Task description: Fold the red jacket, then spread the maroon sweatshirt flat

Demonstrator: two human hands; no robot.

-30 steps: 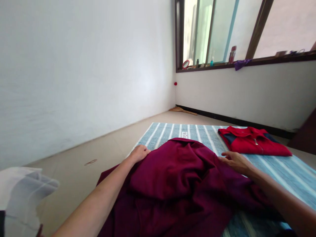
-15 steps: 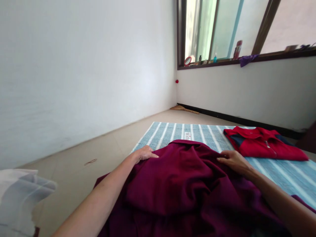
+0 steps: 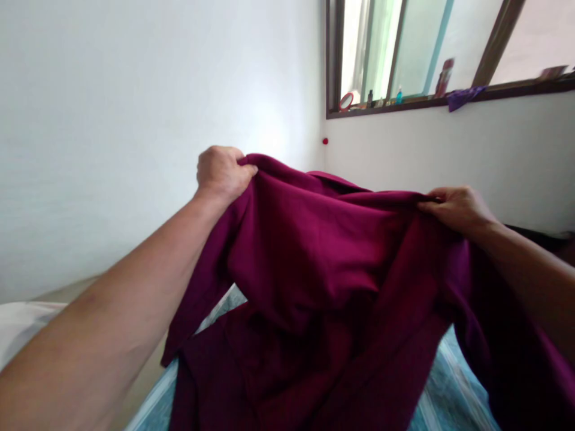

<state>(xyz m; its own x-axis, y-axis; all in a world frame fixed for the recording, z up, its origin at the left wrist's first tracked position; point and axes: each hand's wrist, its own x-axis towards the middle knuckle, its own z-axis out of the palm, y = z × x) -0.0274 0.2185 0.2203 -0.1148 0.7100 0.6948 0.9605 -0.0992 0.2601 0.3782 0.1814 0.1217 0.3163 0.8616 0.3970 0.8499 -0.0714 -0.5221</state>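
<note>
A dark magenta long-sleeved garment (image 3: 332, 251) hangs stretched between my two hands, its upper edge lifted and its lower part drooping toward the mat. My left hand (image 3: 222, 170) pinches it at the left shoulder, thumb on the near side. At the right shoulder my right hand (image 3: 462, 209) grips the cloth between thumb and fingers. One sleeve falls below each hand. Underneath, parts of a blue mat with white stripes (image 3: 449, 383) show. The garment's front and collar cannot be made out fully.
White walls (image 3: 157, 90) meet in a corner ahead. On the window sill at the right stand a red-rimmed mirror (image 3: 346, 102), small bottles, a red spray can (image 3: 444, 78) and a purple cloth (image 3: 465, 97). Whitish fabric (image 3: 27, 323) lies at the left edge.
Both hands have raised the garment's top edge off the mat, the left hand higher than the right. The folded red garment on the mat is now hidden from view.
</note>
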